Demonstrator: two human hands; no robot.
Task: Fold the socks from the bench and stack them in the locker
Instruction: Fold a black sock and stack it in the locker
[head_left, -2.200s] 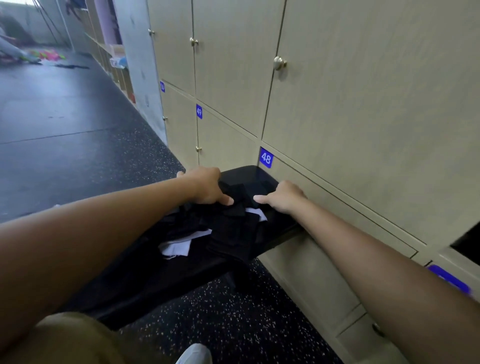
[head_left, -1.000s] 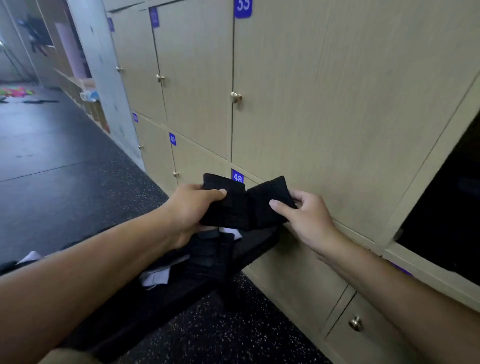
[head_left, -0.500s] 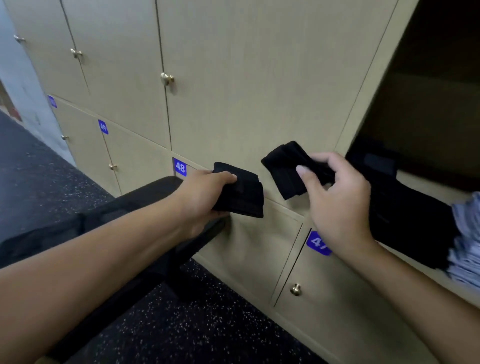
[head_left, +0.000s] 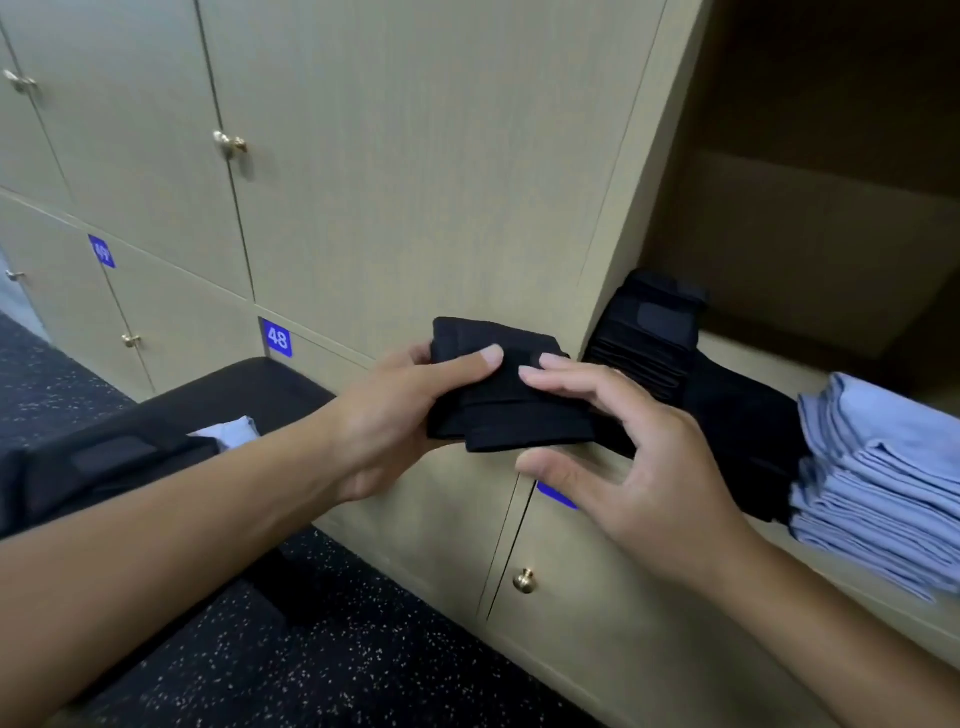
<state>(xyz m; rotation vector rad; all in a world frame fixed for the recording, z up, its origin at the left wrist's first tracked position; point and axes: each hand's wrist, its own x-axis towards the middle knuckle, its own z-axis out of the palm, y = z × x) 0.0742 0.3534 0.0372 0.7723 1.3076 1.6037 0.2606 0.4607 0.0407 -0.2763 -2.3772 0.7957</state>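
Label "48" (head_left: 277, 338) legible; left hand (head_left: 395, 415) grips folded black sock (head_left: 506, 410); right hand (head_left: 634, 467) open, fingertips touching sock.

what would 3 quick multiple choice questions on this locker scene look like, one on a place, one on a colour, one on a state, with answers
1. Where is the stack of light blue cloths?
A. on the bench
B. in the open locker, right of the black socks
C. on the floor

2. What colour is the folded sock held between the hands?
A. black
B. white
C. red

3. What state is the locker on the right in?
A. shut
B. open, with things inside
C. open, with nothing inside

Answers:
1 B, the blue stack sits on the locker shelf beside the black socks.
2 A, the sock gripped by the left hand is black; the right hand touches it with fairly straight fingers.
3 B, its inside shows, with socks and cloths on the shelf.
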